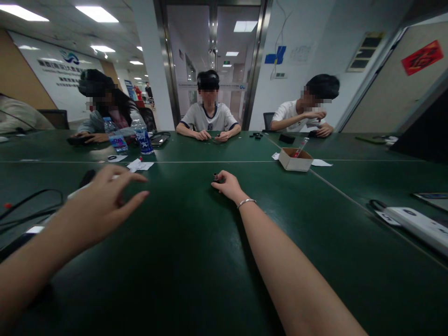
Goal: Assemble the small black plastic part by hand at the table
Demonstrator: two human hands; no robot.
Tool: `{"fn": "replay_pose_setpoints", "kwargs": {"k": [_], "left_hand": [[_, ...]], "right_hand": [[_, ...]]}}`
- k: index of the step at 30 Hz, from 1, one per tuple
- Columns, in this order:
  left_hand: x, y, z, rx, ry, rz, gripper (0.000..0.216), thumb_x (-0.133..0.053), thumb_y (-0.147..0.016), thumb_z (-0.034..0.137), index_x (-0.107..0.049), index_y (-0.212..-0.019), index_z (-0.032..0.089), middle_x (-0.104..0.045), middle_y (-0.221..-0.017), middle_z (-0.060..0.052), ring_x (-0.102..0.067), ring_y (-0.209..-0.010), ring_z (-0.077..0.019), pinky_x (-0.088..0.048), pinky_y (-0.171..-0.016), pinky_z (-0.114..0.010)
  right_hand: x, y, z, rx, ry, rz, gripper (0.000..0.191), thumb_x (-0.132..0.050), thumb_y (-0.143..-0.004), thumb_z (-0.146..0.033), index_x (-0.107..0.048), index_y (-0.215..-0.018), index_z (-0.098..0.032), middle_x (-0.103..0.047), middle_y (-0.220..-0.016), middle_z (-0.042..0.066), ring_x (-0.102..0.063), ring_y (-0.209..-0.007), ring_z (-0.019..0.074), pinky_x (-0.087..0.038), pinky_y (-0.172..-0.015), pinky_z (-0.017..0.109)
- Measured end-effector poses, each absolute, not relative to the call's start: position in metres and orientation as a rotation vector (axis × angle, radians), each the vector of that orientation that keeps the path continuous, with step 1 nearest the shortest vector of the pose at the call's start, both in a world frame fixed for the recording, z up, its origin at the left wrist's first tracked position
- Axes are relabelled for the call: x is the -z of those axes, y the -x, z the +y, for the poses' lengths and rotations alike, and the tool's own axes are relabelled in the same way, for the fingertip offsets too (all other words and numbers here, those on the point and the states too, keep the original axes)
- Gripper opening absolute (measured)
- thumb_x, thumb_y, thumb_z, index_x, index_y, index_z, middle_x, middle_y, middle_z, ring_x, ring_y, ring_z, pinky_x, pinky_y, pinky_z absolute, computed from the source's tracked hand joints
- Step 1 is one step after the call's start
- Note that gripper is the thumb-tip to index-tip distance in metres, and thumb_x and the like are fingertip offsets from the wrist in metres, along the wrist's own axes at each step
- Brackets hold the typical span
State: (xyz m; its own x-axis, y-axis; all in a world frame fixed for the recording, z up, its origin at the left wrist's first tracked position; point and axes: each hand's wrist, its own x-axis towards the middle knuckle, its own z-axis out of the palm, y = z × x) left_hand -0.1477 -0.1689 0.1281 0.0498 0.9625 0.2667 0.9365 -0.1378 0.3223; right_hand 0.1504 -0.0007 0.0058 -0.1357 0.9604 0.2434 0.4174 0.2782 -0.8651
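Note:
My right hand point(228, 185) reaches out over the middle of the green table point(168, 261). Its thumb and fingers close around a small dark cylindrical piece point(215, 177) with an open, metallic-looking top; its exact kind is too small to tell. The piece stands upright at the tabletop, its lower part partly hidden by the fingers. A silver bracelet point(246, 202) circles my right wrist. Raised over the left side of the table, my left hand point(101, 200) has thumb and index finger apart with nothing between them. Behind it are black cables point(31, 219) and a partly hidden dark object.
Two water bottles point(143, 137) and paper scraps point(140, 165) lie beyond my left hand. A small open box point(295, 162) holding a clear and red tube stands at the right. A white power strip point(420, 226) lies nearer right. Several people sit across the table.

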Motion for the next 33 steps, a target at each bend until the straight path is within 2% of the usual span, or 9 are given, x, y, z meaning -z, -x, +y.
{"fn": "replay_pose_setpoints", "kwargs": {"k": [3,5,7,10,13,17,21,26,33], "left_hand": [[-0.116,0.09,-0.112,-0.617,-2.469,1.742,0.034,-0.06,-0.081,0.045,-0.063,-0.11,0.028,-0.05,-0.121,-0.003,-0.057,-0.071,-0.0118,-0.049,-0.076,-0.033],[-0.096,0.056,-0.066,-0.784,-2.407,1.618,0.032,-0.066,-0.08,0.04,-0.064,-0.107,0.024,-0.048,-0.123,-0.006,-0.06,-0.074,-0.0133,-0.05,-0.082,-0.034],[-0.069,0.032,-0.026,-0.915,-2.168,1.574,0.031,-0.065,-0.082,0.04,-0.065,-0.107,0.022,-0.046,-0.122,-0.008,-0.061,-0.077,-0.0143,-0.052,-0.08,-0.033],[-0.032,0.014,0.008,-0.97,-1.819,1.513,0.033,-0.057,-0.087,0.043,-0.065,-0.108,0.019,-0.053,-0.116,-0.011,-0.062,-0.079,-0.0164,-0.053,-0.067,-0.03],[-0.01,0.007,0.015,-1.075,-1.842,1.397,0.026,-0.058,-0.086,0.038,-0.068,-0.098,0.018,-0.064,-0.095,-0.007,-0.062,-0.081,-0.018,-0.051,-0.072,-0.029],[-0.005,0.008,0.008,-1.115,-1.784,1.265,0.023,-0.062,-0.081,0.036,-0.068,-0.093,0.017,-0.065,-0.074,-0.003,-0.06,-0.07,-0.0169,-0.048,-0.07,-0.029],[-0.008,0.011,0.007,-1.144,-1.672,1.136,0.027,-0.069,-0.075,0.034,-0.066,-0.094,0.015,-0.066,-0.08,-0.005,-0.061,-0.073,-0.0165,-0.05,-0.071,-0.03],[-0.011,0.01,0.006,-1.123,-1.646,1.086,0.032,-0.073,-0.073,0.033,-0.066,-0.099,0.016,-0.069,-0.093,-0.008,-0.063,-0.083,-0.0185,-0.05,-0.075,-0.031],[-0.014,0.007,0.004,-1.091,-1.593,1.16,0.024,-0.068,-0.078,0.034,-0.066,-0.092,0.014,-0.069,-0.079,-0.007,-0.064,-0.073,-0.0171,-0.048,-0.07,-0.03]], "right_hand": [[-0.006,-0.151,-0.002,-0.688,1.271,-1.739,0.022,-0.076,-0.069,-0.03,-0.059,-0.077,-0.02,-0.062,-0.077,-0.003,-0.057,-0.066,0.0137,-0.043,-0.058,0.023],[-0.007,-0.151,-0.003,-0.615,1.293,-1.77,0.02,-0.078,-0.068,-0.029,-0.062,-0.077,-0.019,-0.062,-0.076,-0.003,-0.058,-0.072,0.015,-0.043,-0.063,0.024],[-0.008,-0.15,-0.003,-0.631,1.319,-1.773,0.018,-0.077,-0.07,-0.027,-0.065,-0.08,-0.019,-0.062,-0.075,-0.003,-0.058,-0.069,0.0143,-0.042,-0.061,0.023],[-0.009,-0.151,-0.003,-0.749,1.335,-1.729,0.014,-0.073,-0.075,-0.024,-0.066,-0.086,-0.018,-0.062,-0.07,-0.003,-0.056,-0.054,0.0111,-0.04,-0.051,0.022],[-0.012,-0.151,-0.003,-0.8,1.321,-1.708,0.01,-0.072,-0.078,-0.018,-0.067,-0.087,-0.017,-0.061,-0.065,-0.004,-0.054,-0.044,0.0085,-0.039,-0.044,0.019],[-0.016,-0.153,-0.001,-1.003,1.242,-1.623,0.013,-0.073,-0.076,-0.009,-0.067,-0.086,-0.014,-0.059,-0.056,-0.004,-0.057,-0.044,0.0093,-0.04,-0.04,0.016],[-0.021,-0.159,0.002,-1.308,1.103,-1.406,0.013,-0.067,-0.08,-0.002,-0.068,-0.087,-0.012,-0.065,-0.06,0.001,-0.063,-0.051,0.0112,-0.053,-0.05,0.017],[-0.021,-0.169,0.004,-1.428,1.019,-1.207,0.008,-0.066,-0.084,-0.004,-0.069,-0.085,-0.011,-0.07,-0.073,0.006,-0.067,-0.058,0.012,-0.058,-0.055,0.017],[-0.02,-0.171,0.005,-1.435,0.99,-1.162,0.009,-0.071,-0.081,-0.003,-0.069,-0.086,-0.011,-0.069,-0.073,0.005,-0.066,-0.056,0.0107,-0.057,-0.054,0.016]]}}
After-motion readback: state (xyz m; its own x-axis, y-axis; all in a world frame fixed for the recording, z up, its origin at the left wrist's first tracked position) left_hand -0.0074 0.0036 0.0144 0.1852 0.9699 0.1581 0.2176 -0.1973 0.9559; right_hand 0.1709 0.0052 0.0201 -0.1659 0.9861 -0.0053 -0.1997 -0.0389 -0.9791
